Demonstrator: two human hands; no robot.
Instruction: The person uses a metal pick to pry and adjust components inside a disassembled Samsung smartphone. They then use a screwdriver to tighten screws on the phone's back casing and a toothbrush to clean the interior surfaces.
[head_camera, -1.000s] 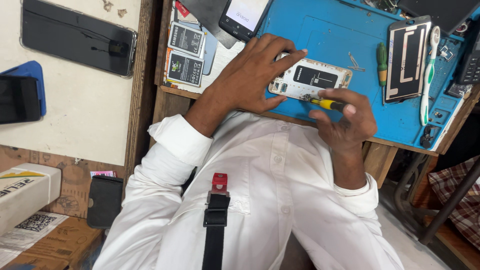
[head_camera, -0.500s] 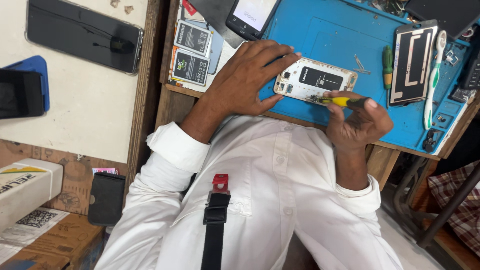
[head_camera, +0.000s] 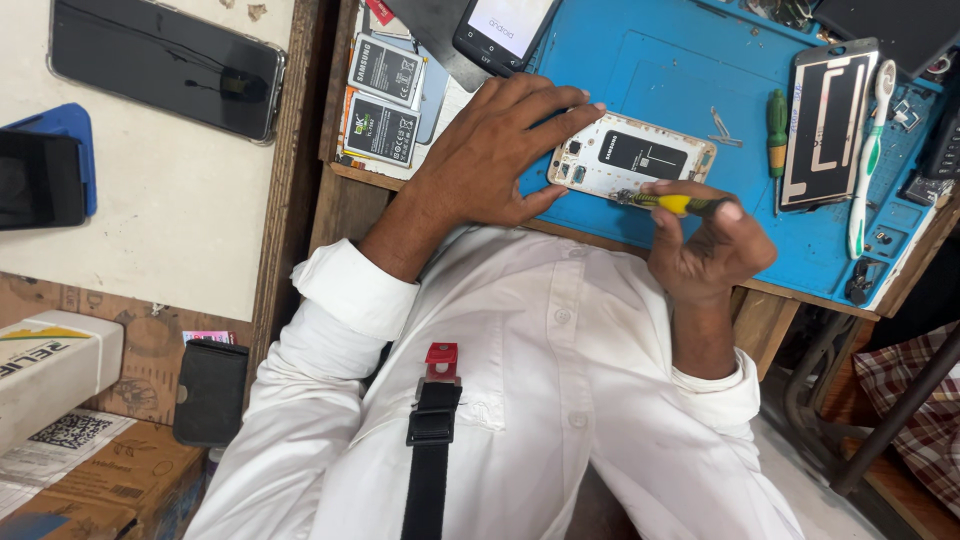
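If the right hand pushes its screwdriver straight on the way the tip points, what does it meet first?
The right hand aims the yellow screwdriver at the opened white phone; the tip already seems to touch its near edge, so it meets the phone first, then probably the left hand.

A wooden workbench (head_camera: 350, 205) carries a blue repair mat (head_camera: 680, 60), on which lie an opened white phone (head_camera: 632, 158), a green-handled screwdriver (head_camera: 777, 125), a phone back panel (head_camera: 830, 122) and a toothbrush (head_camera: 868, 160). Two phone batteries (head_camera: 380, 100) rest left of the mat.
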